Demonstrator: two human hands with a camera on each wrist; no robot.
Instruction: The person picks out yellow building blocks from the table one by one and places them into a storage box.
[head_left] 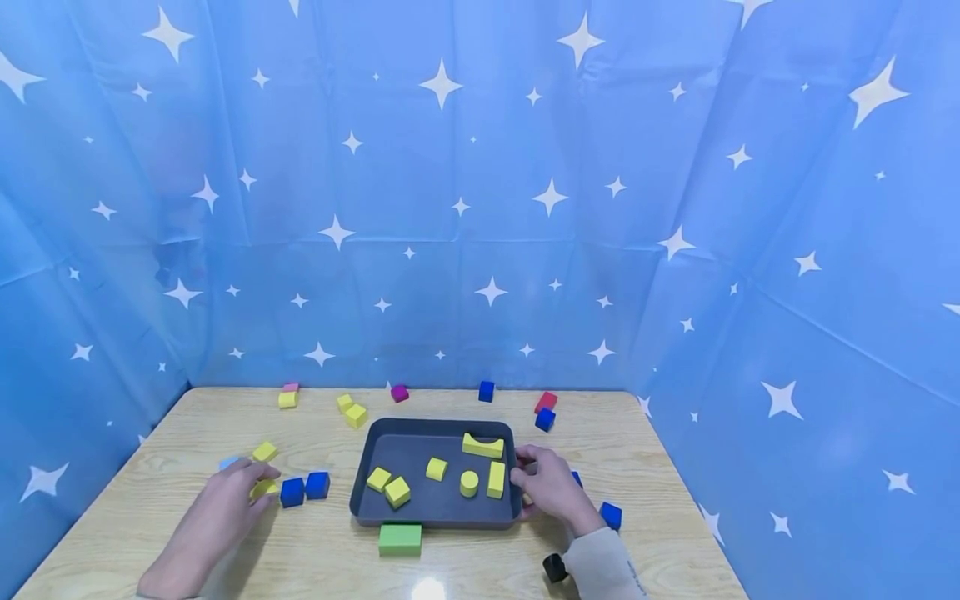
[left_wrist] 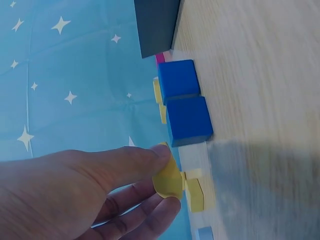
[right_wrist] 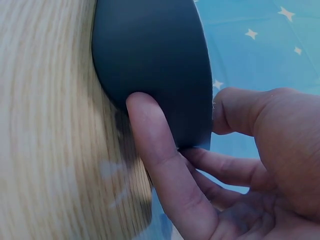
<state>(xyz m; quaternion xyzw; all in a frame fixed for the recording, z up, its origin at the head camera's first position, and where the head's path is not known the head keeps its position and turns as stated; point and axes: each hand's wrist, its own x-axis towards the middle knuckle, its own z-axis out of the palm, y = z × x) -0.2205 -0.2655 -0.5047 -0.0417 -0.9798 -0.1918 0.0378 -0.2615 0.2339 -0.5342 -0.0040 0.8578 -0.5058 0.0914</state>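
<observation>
My left hand (head_left: 225, 504) is over the left side of the table. Its thumb and fingertips pinch a yellow block (left_wrist: 168, 175) with a curved side, partly covered by the fingers. Two blue cubes (head_left: 305, 488) sit just right of that hand. At the middle of the table lies a dark grey tray (head_left: 420, 510) with several yellow blocks (head_left: 397, 492) inside. My right hand (head_left: 555, 485) holds the tray's right end. In the right wrist view, the thumb is at the rim and a finger lies along the outer wall (right_wrist: 150, 55).
A green block (head_left: 400, 540) touches the tray's front side. Yellow blocks (head_left: 352, 412), a magenta block (head_left: 400, 392) and a blue cube (head_left: 487, 391) lie along the back. Near the right hand are a red block (head_left: 547, 402), another blue cube (head_left: 611, 515) and a black object (head_left: 554, 568).
</observation>
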